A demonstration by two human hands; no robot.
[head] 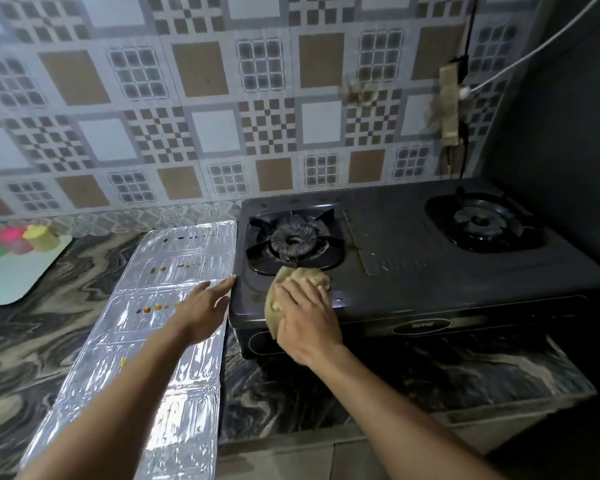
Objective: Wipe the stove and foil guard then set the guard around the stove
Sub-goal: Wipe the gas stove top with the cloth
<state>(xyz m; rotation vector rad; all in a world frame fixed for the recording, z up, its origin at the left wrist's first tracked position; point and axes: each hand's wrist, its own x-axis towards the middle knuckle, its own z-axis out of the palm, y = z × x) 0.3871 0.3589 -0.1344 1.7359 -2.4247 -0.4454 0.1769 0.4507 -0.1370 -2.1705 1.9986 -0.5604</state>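
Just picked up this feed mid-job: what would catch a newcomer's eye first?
The right hand presses a beige cloth onto the front left corner of the dark two-burner stove. Beside it to the left, the shiny foil guard lies flat on the marbled counter, dotted with coloured spots, the left hand over its edge.

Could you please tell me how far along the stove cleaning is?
Nothing looks finished yet. In hand: the right hand presses a beige crumpled cloth on the dark grey two-burner gas stove, front-left; the left hand touches its edge. Remaining: the silver foil guard lies flat beside the stove, orange and brown spots on it, not yet set around.
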